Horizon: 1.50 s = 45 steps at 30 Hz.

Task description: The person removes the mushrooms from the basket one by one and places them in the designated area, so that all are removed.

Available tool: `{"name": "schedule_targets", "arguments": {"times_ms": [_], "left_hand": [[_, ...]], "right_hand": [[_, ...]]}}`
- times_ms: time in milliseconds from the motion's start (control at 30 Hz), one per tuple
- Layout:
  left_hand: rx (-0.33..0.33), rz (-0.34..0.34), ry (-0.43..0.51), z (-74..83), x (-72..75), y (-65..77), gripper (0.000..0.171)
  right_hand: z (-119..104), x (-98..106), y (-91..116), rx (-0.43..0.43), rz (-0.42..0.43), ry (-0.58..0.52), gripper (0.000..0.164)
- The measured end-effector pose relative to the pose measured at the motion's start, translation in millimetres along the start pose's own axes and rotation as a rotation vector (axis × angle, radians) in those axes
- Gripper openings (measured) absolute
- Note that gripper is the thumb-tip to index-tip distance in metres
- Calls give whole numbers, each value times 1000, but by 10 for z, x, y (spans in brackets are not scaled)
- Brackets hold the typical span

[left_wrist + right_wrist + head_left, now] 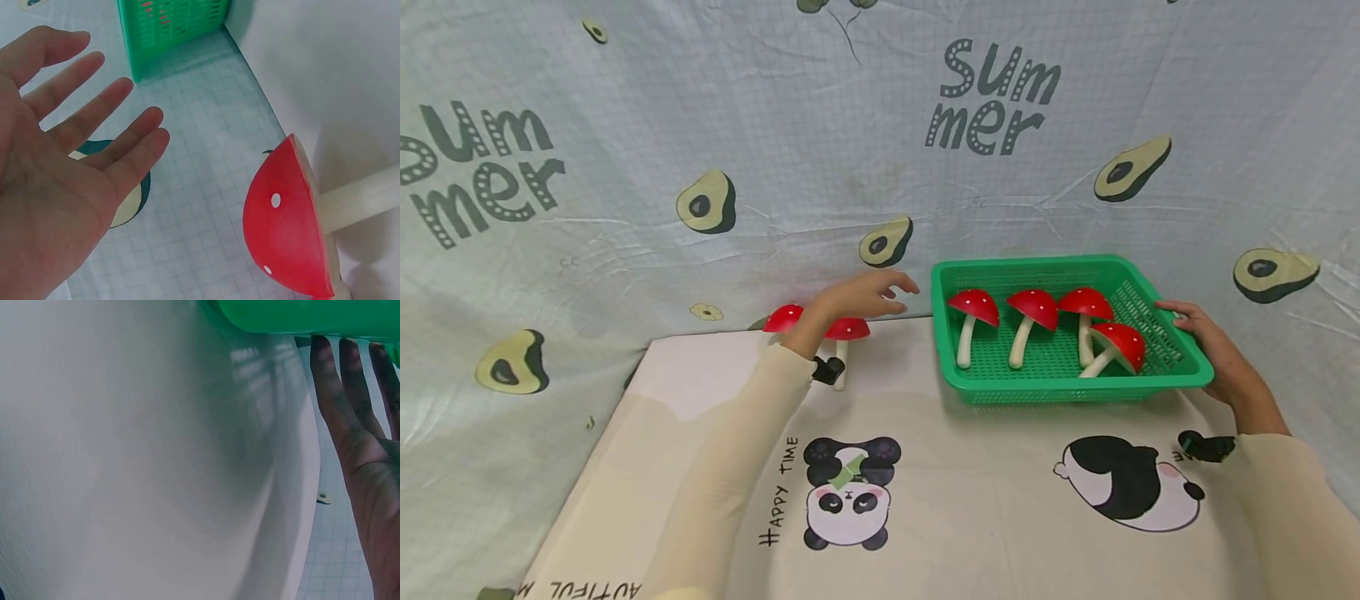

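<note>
In the head view my left hand [865, 296] hovers left of the basket, fingers spread and relaxed, holding nothing; its spread fingers [119, 94] also show in the left wrist view. Below and behind its wrist two red-capped toy mushrooms stand at the table's back edge, one mushroom [847, 330] partly hidden by the sleeve, another mushroom [783, 317] left of it. My right hand [1221, 358] rests along the right side of a green plastic basket [1030, 385]. Its straight fingers [356, 387] reach the basket's side in the right wrist view. Several such mushrooms [1033, 310] lie inside.
The table [970, 508] has a pale cover printed with pandas. A hanging cloth [805, 125] with avocado prints rises directly behind the table's back edge and the basket. Each wrist carries a small black camera.
</note>
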State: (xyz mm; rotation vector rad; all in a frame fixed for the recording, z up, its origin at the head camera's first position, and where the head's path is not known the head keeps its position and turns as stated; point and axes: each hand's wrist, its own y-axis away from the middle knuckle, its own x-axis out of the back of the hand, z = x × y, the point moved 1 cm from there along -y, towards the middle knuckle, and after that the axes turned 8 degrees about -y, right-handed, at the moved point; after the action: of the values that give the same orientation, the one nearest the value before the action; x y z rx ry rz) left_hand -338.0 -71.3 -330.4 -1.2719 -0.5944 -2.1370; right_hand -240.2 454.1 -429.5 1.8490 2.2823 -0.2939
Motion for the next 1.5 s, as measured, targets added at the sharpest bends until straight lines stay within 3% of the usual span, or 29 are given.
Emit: {"name": "schedule_targets", "arguments": {"times_ms": [200,467,800,1133,1367,1500], "left_hand": [[-29,12,8,83,-25,-89,40],[-87,16,32,311,-40,-281,41],[-86,-33,69,632,-132,-568,46],[-88,-161,96,762,-234,-833,40],[-94,-210,126,807,-258,-991,42],[-48,-231,257,845,-252,-1019,43]], "right_hand": [[-15,18,10,-7,6,12,34],[-29,29,10,-11,13,45,34],[-17,2,17,-13,19,47,34],[-9,-2,8,-31,39,70,33],[-8,-13,10,-20,30,53,33],[-6,-19,8,-18,36,60,33]]}}
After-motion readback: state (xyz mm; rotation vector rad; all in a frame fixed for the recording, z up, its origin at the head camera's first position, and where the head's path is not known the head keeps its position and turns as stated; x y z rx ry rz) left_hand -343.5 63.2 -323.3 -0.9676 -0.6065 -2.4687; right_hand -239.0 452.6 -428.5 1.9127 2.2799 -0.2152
